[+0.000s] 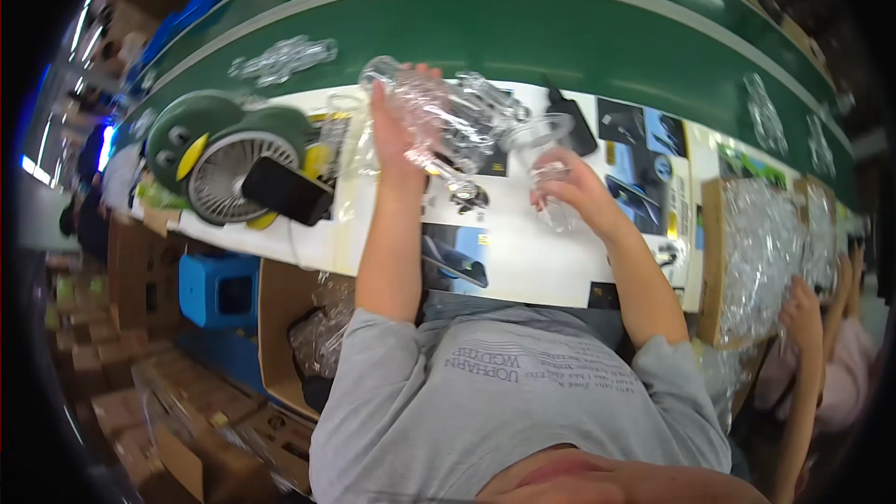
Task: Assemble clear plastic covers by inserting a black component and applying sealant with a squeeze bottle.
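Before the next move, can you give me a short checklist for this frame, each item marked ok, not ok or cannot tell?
1. Left hand on the bundle of clear pieces: ok, it holds them.
2. Right hand on the round-rimmed clear piece: ok, fingers close around it.
3. Clear pieces free of cracks: cannot tell, glare and blur hide it.
4. Space just beyond the right hand free: not ok, a black object lies there.
5. Dark phone away from both hands: ok, it is by the green fan.
6. Co-worker's hand apart: ok, far right.
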A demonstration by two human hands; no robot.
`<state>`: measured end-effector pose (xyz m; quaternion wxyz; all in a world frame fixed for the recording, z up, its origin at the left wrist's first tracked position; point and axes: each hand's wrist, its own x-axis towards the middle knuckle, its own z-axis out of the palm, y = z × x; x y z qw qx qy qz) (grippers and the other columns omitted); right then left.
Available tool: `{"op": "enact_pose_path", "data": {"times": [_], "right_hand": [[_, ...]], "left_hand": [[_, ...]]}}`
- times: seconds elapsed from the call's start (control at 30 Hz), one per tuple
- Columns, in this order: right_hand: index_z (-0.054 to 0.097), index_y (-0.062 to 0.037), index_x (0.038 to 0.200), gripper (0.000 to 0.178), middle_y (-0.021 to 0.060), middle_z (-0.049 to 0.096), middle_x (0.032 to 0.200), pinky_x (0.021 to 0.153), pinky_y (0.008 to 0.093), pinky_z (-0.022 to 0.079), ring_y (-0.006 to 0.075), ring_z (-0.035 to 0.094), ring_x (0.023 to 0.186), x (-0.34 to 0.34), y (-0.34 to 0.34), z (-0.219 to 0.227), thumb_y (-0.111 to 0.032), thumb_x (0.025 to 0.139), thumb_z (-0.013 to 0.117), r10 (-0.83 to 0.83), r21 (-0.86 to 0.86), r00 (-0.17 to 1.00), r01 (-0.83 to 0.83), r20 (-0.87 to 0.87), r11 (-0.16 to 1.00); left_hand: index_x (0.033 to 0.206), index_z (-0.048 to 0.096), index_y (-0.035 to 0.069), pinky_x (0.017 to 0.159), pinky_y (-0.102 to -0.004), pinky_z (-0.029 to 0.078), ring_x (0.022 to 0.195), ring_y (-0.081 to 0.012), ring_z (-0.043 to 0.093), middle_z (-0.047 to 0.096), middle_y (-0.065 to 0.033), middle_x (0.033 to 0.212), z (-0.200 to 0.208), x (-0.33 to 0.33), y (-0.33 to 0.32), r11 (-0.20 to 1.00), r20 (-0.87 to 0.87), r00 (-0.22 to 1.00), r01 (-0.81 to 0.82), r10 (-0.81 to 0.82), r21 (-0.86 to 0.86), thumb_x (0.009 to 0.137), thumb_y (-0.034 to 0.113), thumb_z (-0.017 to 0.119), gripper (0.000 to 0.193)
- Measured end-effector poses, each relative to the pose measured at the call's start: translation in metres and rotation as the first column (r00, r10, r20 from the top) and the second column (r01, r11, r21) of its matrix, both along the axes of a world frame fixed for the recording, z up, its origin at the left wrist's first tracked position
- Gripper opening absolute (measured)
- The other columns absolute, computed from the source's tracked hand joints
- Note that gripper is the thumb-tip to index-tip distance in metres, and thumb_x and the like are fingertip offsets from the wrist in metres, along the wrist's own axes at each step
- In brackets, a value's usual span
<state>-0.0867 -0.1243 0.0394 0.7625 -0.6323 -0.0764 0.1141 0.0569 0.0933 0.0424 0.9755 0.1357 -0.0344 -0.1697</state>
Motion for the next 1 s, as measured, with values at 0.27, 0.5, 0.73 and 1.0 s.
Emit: {"op": "enact_pose_path", "data": {"times": [0.27,0.5,0.73,1.0], "right_hand": [[0.053,-0.0014,0.094,0.031,0.0065,0.059,0.07,0.057,0.0244,0.048,0.0118,0.059,0.061,-0.006,-0.001,0.009,-0.03,0.084,0.06,0.03,-0.145,0.983,-0.057,-0.181,0.988],[0.054,-0.0026,0.09,0.037,0.0057,0.06,0.07,0.055,0.0227,0.047,0.0098,0.059,0.059,-0.004,0.001,0.0,-0.037,0.08,0.064,0.001,-0.187,0.982,-0.037,-0.186,0.982],[0.052,-0.0018,0.094,0.026,0.0033,0.055,0.07,0.057,0.0258,0.049,0.0104,0.056,0.059,-0.006,0.002,0.004,-0.024,0.084,0.061,-0.009,-0.296,0.98,-0.052,-0.201,0.954],[0.052,-0.0003,0.095,0.029,0.0035,0.056,0.071,0.057,0.0252,0.049,0.0103,0.056,0.06,-0.005,0.002,0.005,-0.025,0.083,0.062,0.01,-0.282,0.974,-0.075,-0.225,0.956]], "left_hand": [[0.124,0.037,0.002,0.098,-0.0449,0.035,0.114,-0.0322,0.042,0.043,-0.0155,0.119,0.006,-0.006,-0.017,0.993,0.052,0.998,-0.049,0.044,0.107,0.092,0.04,0.04,0.05],[0.126,0.034,0.001,0.097,-0.0444,0.037,0.115,-0.0335,0.042,0.042,-0.0182,0.121,0.011,-0.011,-0.017,0.975,0.082,0.992,-0.106,0.091,0.195,0.093,0.039,0.039,0.051],[0.128,0.032,0.001,0.098,-0.0446,0.037,0.117,-0.0342,0.041,0.042,-0.0196,0.122,0.009,-0.014,-0.017,0.965,0.147,0.986,-0.11,0.076,0.237,0.093,0.039,0.038,0.053],[0.128,0.032,0.001,0.099,-0.0452,0.035,0.117,-0.0343,0.041,0.041,-0.0196,0.122,0.01,-0.016,-0.019,0.961,0.153,0.986,-0.108,0.071,0.254,0.092,0.039,0.039,0.053]]}}
